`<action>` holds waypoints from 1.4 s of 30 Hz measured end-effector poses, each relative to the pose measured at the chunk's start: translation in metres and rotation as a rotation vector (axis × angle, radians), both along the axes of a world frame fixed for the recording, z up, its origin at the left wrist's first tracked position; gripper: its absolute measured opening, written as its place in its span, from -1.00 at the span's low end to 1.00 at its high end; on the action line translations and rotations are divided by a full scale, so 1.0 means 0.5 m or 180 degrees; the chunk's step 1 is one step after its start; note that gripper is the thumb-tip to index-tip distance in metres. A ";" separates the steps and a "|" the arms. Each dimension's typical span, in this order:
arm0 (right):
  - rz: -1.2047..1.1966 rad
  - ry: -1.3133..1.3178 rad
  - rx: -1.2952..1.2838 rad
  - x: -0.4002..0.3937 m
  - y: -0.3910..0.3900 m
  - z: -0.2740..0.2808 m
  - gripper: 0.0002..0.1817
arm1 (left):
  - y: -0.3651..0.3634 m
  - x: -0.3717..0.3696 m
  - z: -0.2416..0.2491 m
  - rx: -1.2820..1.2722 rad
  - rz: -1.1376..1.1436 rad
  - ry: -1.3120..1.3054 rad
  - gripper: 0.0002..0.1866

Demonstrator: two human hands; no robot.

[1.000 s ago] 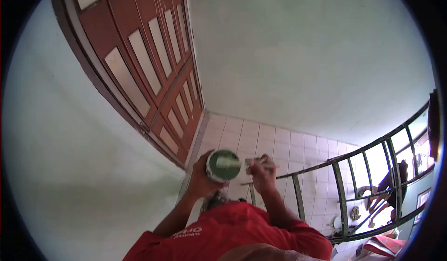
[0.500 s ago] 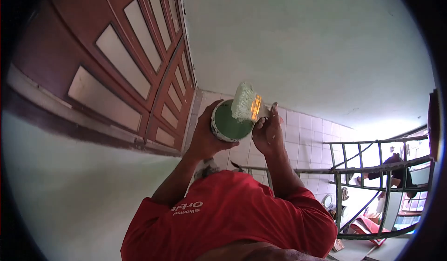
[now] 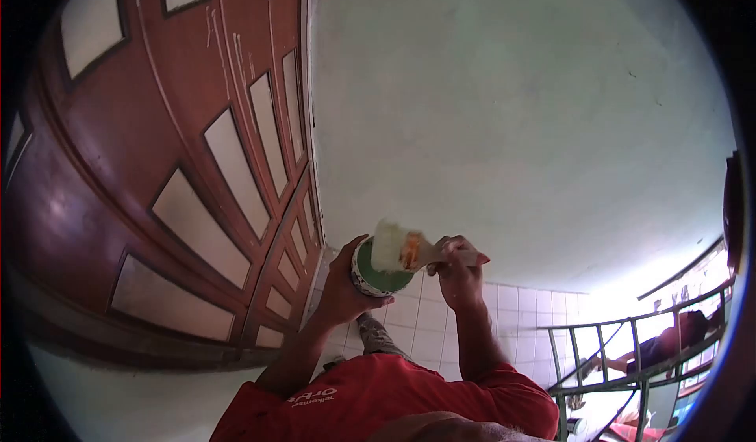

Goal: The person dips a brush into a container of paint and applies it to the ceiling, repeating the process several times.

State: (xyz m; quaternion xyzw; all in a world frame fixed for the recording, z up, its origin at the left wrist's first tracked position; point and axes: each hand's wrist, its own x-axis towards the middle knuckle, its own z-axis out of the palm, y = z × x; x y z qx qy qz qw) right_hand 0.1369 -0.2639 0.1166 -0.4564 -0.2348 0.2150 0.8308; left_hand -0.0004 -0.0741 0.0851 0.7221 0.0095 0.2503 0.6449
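My left hand (image 3: 340, 288) is wrapped round the side of a small paint bucket (image 3: 368, 282), which has a white, dark-spotted wall and a green inside. A wide paintbrush (image 3: 429, 253) is in my right hand (image 3: 458, 276), its fingers closed on the handle. The brush's pale, paint-coated bristles are over the bucket's opening and slightly blurred by motion. Whether they touch the rim cannot be made out. Both hands are in front of my red shirt.
A pale green wall (image 3: 504, 127) rises ahead. Brown doors (image 3: 181, 119) with light panels stand at the left. White tiles (image 3: 504, 316) run below the wall. At the right is a green metal frame with rungs (image 3: 642, 355), and another person (image 3: 669, 343) is beyond it.
The view has tilted up, showing more of the wall and doors. My right hand has shifted its hold on the brush, and the handle now points right.
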 end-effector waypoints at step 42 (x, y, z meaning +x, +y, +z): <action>-0.1885 -0.0128 0.0045 0.282 0.103 0.029 -0.79 | 0.170 0.502 0.062 -0.0088 -0.1611 -0.0199 0.23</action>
